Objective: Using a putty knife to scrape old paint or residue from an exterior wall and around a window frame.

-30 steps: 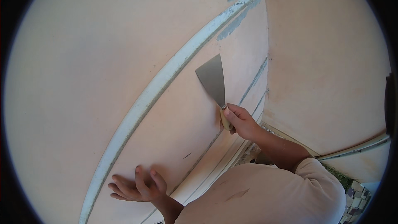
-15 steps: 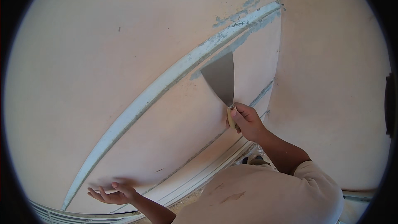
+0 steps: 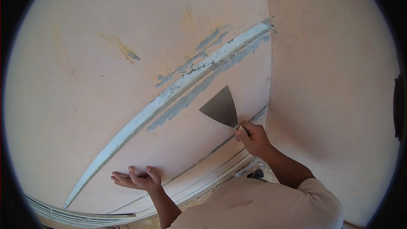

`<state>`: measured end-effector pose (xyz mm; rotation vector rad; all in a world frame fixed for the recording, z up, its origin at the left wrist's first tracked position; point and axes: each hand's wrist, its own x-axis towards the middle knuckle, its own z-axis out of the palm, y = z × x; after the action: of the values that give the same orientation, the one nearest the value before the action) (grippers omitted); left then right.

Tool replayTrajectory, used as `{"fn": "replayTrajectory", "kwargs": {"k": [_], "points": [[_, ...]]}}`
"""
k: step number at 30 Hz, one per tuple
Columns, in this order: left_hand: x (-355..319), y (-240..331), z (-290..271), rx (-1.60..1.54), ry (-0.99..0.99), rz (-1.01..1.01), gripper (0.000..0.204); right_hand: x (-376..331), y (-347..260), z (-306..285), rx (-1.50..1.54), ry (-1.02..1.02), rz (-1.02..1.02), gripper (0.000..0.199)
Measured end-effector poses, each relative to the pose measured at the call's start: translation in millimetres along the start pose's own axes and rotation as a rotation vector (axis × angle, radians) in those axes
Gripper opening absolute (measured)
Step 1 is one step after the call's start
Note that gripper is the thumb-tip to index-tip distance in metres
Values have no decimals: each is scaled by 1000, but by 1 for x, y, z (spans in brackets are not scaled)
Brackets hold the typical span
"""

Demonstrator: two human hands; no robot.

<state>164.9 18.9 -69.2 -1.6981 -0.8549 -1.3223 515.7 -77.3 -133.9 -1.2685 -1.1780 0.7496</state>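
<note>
Since the earlier frame the left hand (image 3: 137, 180) has turned flat, open-palmed against the pink wall (image 3: 85, 80), grasping nothing. The right hand (image 3: 253, 137) stays clenched on the putty knife (image 3: 221, 108), whose grey triangular blade rests against the wall just up-left of that grip, below the scraped white moulding strip (image 3: 169, 97).

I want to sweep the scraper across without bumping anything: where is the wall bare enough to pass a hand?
Bare wall lies between the pale raised strip and the lower groove, from the left hand up to the scraper held by the right hand. The right-hand wall past the corner is bare too. It is tightest at the corner, where strip and scraped grey patches meet.
</note>
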Motion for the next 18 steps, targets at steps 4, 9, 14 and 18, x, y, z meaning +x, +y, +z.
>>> {"fn": "replayTrajectory", "kwargs": {"k": [4,9,14,18], "points": [[0,3,-2,160,-51,58,51,-8,18,-6,93,125,-15,23],[-4,-1,1,158,-65,53,52,29,1,-18,232,140,-134,23],[-1,1,5,157,-50,76,52,13,28,-9,142,89,-112,30],[0,2,1,165,-40,74,51,15,15,-13,263,183,-114,25]]}}
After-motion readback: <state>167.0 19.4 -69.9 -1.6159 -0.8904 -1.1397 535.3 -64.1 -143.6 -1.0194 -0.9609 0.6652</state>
